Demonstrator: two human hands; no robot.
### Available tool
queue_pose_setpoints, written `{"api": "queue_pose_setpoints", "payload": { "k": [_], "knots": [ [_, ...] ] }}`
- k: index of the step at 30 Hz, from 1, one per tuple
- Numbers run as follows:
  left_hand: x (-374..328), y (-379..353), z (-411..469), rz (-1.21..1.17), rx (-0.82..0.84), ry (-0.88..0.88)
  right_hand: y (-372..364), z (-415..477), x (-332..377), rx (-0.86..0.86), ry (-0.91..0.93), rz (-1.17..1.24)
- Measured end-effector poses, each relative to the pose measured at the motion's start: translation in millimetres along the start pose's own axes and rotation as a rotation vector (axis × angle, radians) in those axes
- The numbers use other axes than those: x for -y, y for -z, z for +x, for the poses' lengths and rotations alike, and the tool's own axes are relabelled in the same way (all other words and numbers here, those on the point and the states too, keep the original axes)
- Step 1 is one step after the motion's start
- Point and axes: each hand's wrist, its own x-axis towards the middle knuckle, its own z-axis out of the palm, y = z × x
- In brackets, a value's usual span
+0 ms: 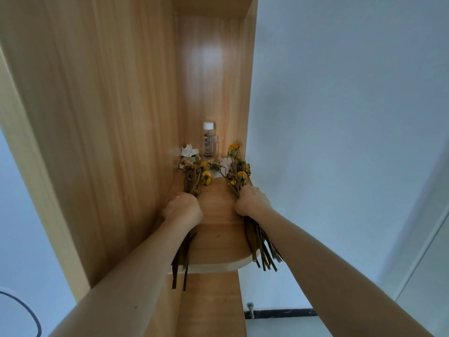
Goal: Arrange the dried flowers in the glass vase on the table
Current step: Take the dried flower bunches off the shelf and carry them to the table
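Overhead, each hand clamps a bunch of dried flowers on a wooden shelf point(220, 229).
Both bare forearms reach forward and up. The left hand point(183, 210) is curled into a fist round the stems of the left bunch point(196, 177), knuckles toward the camera, and the stem ends trail under the wrist past the shelf's front edge. The right hand point(252, 201) is closed the same way round the right bunch point(239, 172), whose cut stems fan out below the forearm beyond the shelf's rounded corner. The yellow heads of both bunches point toward the back of the shelf, and the bunches are apart. Behind them a small clear bottle point(208, 139) with a white cap stands upright, with crumpled white paper point(188, 150) to its left. Wooden side panels rise on both sides, a pale wall point(340, 117) fills the right, and a dark cable point(29, 312) loops at lower left.
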Motion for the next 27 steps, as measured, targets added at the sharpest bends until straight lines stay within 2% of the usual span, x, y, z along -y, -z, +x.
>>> {"api": "queue_pose_setpoints", "payload": {
  "k": [9,14,27],
  "knots": [
    [3,-4,5,0.009,-0.041,-0.019,-2,3,-1,-0.009,-0.004,0.014],
    [4,1,4,-0.076,-0.069,0.036,-3,7,-4,-0.01,-0.007,0.044],
    [-5,19,-5,-0.289,-0.155,0.018,13,7,-6,-0.026,0.0,0.243]
  ]
}}
